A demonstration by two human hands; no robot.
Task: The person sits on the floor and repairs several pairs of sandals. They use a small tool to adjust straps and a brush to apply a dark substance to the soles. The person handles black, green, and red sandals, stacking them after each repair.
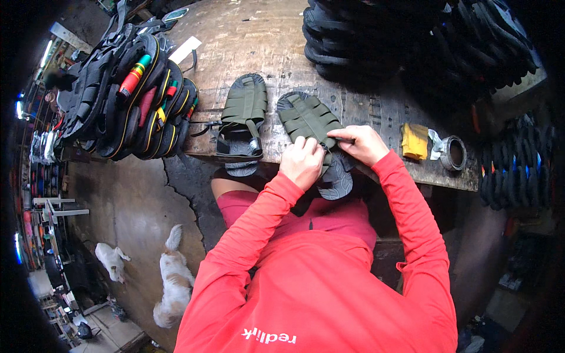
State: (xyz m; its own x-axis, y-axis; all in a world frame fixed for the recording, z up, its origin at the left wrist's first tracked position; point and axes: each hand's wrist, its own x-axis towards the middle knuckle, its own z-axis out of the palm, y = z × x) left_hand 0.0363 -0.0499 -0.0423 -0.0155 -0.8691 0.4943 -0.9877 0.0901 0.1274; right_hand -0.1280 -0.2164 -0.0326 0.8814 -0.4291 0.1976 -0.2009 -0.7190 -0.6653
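An olive-green strap sandal (pixel 307 117) lies on the worn wooden workbench (pixel 235 29), its patterned sole end jutting over the front edge. My left hand (pixel 302 162) is closed, fingers pinched on the strap at the sandal's near end. Beside it my right hand (pixel 361 145) pinches the same strap area from the right, thumb and forefinger together. The exact bit of strap is partly hidden by my fingers. To the left a matching olive sandal (pixel 245 106) rests with its heel toward me, nobody touching it.
Black sandals with coloured straps (pixel 135 88) are piled at the bench's left. Stacked black footwear (pixel 353 41) fills the far right. A yellow cloth (pixel 415 141) and a tape roll (pixel 453 153) sit right of my hands. A white-and-tan dog (pixel 175 282) and a white animal (pixel 112 261) are on the floor.
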